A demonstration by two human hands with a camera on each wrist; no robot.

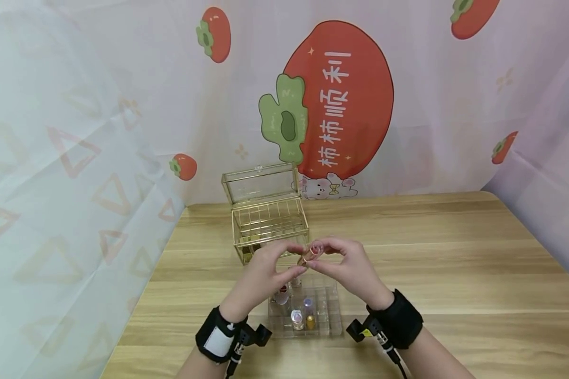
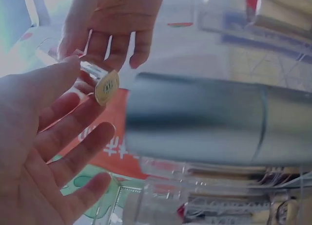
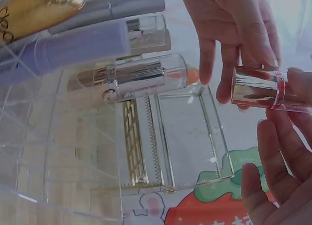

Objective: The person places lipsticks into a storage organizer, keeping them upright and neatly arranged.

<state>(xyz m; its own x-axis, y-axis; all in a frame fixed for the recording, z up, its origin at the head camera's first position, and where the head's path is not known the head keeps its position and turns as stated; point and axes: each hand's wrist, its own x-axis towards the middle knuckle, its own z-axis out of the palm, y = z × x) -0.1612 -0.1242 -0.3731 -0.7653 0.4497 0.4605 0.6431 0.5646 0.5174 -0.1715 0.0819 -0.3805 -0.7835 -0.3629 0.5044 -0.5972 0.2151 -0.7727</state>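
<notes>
A lipstick [image 1: 312, 251] with a shiny rose-gold base and a clear cap is held between both hands, above the clear compartment organizer [image 1: 333, 316]. My left hand [image 1: 265, 266] pinches its base between thumb and fingers. At the capped end, my right hand [image 1: 353, 266] grips it with thumb and fingertips. The round label on the lipstick's bottom [image 2: 108, 87] faces the left wrist camera. In the organizer stand several cosmetic tubes, among them a lilac tube [image 3: 80, 47], a gold tube [image 3: 41, 10] and a clear-capped lipstick [image 3: 146, 76].
Behind the hands stands a gold-framed glass box [image 1: 270, 223], its lid raised, with some items at its left end. The wooden table [image 1: 431, 252] extends to both sides. A printed cloth [image 1: 431, 105] hangs at the back and sides.
</notes>
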